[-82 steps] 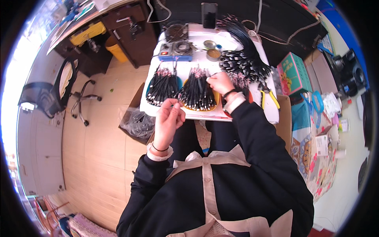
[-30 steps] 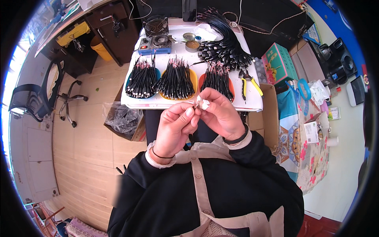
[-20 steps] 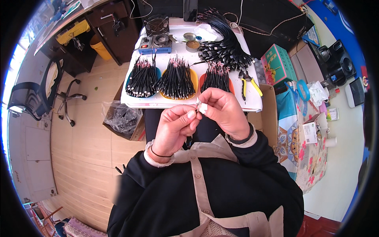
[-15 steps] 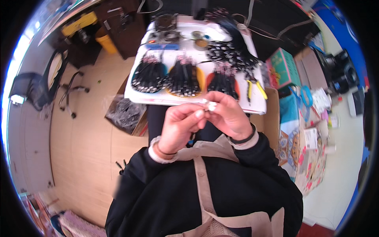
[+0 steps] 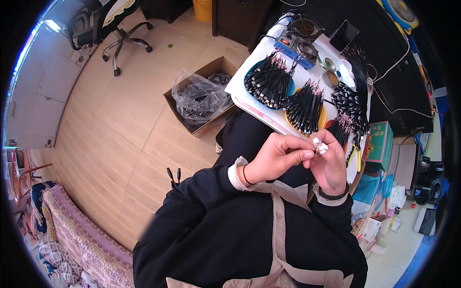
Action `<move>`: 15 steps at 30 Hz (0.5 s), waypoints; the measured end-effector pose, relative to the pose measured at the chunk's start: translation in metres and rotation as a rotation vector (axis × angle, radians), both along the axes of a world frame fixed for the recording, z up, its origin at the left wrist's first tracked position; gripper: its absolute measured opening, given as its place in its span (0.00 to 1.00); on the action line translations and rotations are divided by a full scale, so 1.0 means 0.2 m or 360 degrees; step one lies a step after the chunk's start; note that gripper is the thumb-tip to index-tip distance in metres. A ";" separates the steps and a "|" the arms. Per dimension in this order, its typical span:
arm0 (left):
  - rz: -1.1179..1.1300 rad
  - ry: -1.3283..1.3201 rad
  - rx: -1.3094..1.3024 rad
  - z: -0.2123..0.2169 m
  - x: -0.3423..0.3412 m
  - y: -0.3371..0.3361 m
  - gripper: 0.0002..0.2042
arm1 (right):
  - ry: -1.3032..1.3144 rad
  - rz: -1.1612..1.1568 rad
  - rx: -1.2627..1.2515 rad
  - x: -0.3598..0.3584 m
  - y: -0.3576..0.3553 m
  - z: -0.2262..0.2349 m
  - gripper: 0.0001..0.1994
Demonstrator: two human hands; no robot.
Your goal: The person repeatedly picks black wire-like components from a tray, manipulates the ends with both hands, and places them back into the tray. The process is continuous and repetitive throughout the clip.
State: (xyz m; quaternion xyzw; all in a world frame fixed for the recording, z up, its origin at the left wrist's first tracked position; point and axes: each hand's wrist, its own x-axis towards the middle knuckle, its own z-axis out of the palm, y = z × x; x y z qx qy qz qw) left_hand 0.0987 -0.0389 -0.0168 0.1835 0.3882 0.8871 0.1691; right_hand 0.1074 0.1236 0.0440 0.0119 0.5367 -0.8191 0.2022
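In front of my chest, my left hand [image 5: 284, 158] and my right hand [image 5: 331, 165] meet with fingertips pinched together. Between the fingers are small crumpled-looking white pieces [image 5: 320, 146]; their exact kind is too small to make out. Just beyond lie bundles of short black cables with metal plug ends and pinkish wire ends: one bundle [image 5: 271, 79] on a blue plate, another [image 5: 306, 108] on a yellow plate [image 5: 289, 116], and a third [image 5: 340, 128] partly hidden by my right hand. Yellow-handled pliers [image 5: 358, 161] lie beside that hand.
On the white table [image 5: 249, 108] stand a blue device [image 5: 294, 56] with a red switch, a round black fan [image 5: 306, 27], small tins [image 5: 330, 78] and more cables [image 5: 348, 103]. A cardboard box [image 5: 204, 127] with plastic bags sits on the floor. At right is a green box [image 5: 377, 146].
The view has swung to the left, so the table and hands now appear farther right and tilted. Both hands stay together at the white pieces.
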 end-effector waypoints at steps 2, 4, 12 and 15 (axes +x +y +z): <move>0.0381 0.0485 -0.0344 -0.02 -0.03 -0.03 0.06 | -0.0178 0.0023 -0.0206 -0.03 -0.03 -0.03 0.10; 0.0556 0.0668 -0.0534 -0.04 -0.04 -0.05 0.05 | -0.0333 0.0046 -0.0343 -0.05 -0.05 -0.07 0.13; 0.0433 0.0575 -0.0431 -0.06 -0.08 -0.08 0.05 | -0.0182 -0.0209 -0.0072 -0.04 -0.10 -0.11 0.17; 0.0072 -0.0043 -0.0218 -0.06 -0.06 -0.08 0.08 | -0.0157 -0.0249 0.0029 0.01 -0.02 -0.13 0.12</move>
